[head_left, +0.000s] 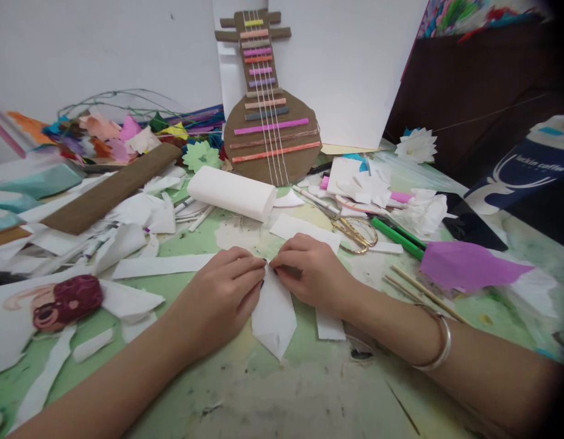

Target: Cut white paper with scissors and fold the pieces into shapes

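Note:
My left hand (227, 292) and my right hand (309, 271) meet at the middle of a green table (282, 390). Both pinch the top of a folded white paper piece (273, 320) whose pointed end faces me. The fingers of each hand are pressed together on the paper's upper edge. A silver bangle (439, 347) sits on my right wrist.
A cardboard string instrument (267, 110) leans on a white board behind. A white paper roll (231, 192), gold scissors (355, 231), a green marker (398, 238), purple paper (469, 265), wooden sticks (419, 289), white scraps and coloured paper flowers (112, 134) lie around.

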`<move>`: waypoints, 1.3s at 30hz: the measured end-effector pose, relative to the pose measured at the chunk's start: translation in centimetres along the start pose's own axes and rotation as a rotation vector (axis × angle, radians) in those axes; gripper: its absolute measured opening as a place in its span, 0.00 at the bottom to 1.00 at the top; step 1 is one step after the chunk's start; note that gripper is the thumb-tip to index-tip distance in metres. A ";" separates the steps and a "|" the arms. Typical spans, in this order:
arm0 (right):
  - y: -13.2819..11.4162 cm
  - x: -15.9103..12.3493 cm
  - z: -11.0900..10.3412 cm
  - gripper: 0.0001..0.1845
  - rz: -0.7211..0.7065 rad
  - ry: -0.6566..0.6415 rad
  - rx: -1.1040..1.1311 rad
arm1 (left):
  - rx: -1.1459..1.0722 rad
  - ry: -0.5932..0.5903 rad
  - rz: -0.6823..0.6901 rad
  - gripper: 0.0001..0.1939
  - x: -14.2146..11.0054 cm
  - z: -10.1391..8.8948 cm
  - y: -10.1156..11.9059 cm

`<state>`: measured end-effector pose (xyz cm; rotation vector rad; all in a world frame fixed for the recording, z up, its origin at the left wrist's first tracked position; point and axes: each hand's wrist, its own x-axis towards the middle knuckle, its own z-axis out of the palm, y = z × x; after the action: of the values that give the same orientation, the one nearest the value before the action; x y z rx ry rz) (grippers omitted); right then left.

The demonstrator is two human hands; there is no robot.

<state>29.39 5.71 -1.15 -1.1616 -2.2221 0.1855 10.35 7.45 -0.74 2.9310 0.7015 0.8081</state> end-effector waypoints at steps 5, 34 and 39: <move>0.0 0.0 0.0 0.09 -0.015 0.007 0.018 | -0.006 0.004 0.008 0.12 0.0 0.0 0.0; -0.3 0.6 -0.2 0.06 0.204 -0.015 0.059 | -0.042 0.080 -0.327 0.04 0.4 0.3 -0.3; -0.4 0.8 -0.1 0.04 0.266 -0.003 0.067 | -0.057 0.070 -0.490 0.06 1.3 0.7 -0.1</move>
<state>28.84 6.09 -0.59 -1.4166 -2.0409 0.3675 11.59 8.17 -0.76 2.5141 1.3034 0.8532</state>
